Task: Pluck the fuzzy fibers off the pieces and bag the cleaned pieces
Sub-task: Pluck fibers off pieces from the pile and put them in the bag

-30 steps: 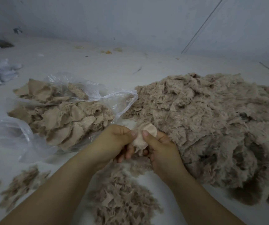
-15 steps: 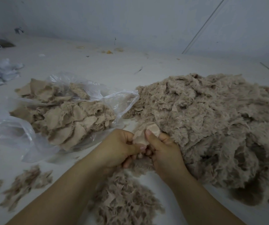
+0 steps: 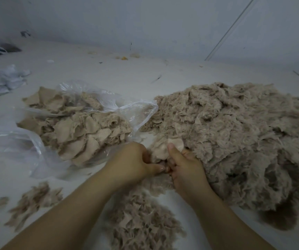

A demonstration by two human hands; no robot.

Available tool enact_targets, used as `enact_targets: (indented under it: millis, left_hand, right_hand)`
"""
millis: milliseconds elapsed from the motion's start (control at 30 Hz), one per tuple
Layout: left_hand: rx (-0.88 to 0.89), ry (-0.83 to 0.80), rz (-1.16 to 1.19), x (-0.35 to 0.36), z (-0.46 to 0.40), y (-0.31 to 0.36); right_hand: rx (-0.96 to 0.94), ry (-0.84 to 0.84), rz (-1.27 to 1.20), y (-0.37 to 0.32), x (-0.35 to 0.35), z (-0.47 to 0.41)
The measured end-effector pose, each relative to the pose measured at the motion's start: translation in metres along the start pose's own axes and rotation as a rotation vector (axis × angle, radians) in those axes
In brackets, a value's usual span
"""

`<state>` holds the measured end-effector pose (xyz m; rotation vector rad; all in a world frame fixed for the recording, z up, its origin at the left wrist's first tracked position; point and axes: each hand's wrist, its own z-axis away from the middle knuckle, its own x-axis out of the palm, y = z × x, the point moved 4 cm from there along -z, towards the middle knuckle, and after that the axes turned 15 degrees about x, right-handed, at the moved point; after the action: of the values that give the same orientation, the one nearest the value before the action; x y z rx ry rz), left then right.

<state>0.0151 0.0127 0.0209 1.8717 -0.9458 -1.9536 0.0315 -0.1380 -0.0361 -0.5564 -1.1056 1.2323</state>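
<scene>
Beige fuzzy fabric piece [image 3: 163, 150] sits pinched between your left hand [image 3: 134, 163] and right hand [image 3: 184, 168]. Clear plastic bag [image 3: 138, 109] of cleaned pieces lies at ten o'clock, fuzzy pile [image 3: 235, 138] at two.

Two hands [image 3: 160, 165], one bag [image 3: 36, 150], one held piece [image 3: 163, 150]

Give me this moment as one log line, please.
step: plucking fibers | left hand: pinches piece | right hand: grips piece | plastic bag: open, part-filled | fuzzy pile: right
</scene>
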Motion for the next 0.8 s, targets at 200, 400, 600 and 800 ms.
enact_targets:
  millis: [200, 400, 600, 800]
  left_hand:
    - [0.069, -0.082, -0.06, 0.002, 0.007, -0.003]
    - [0.056, -0.25, -0.081, -0.019, 0.027, -0.013]
    - [0.046, -0.264, -0.091, -0.024, 0.03, -0.017]
    - [0.093, 0.175, 0.117, -0.028, 0.012, 0.001]
  right_hand:
    - [0.027, 0.076, -0.059, 0.001, -0.002, -0.008]
    - [0.071, 0.082, -0.076, 0.002, 0.0, -0.012]
    - [0.075, 0.071, -0.104, 0.001, 0.0, -0.008]
    - [-0.038, -0.008, 0.029, -0.002, 0.001, 0.0]
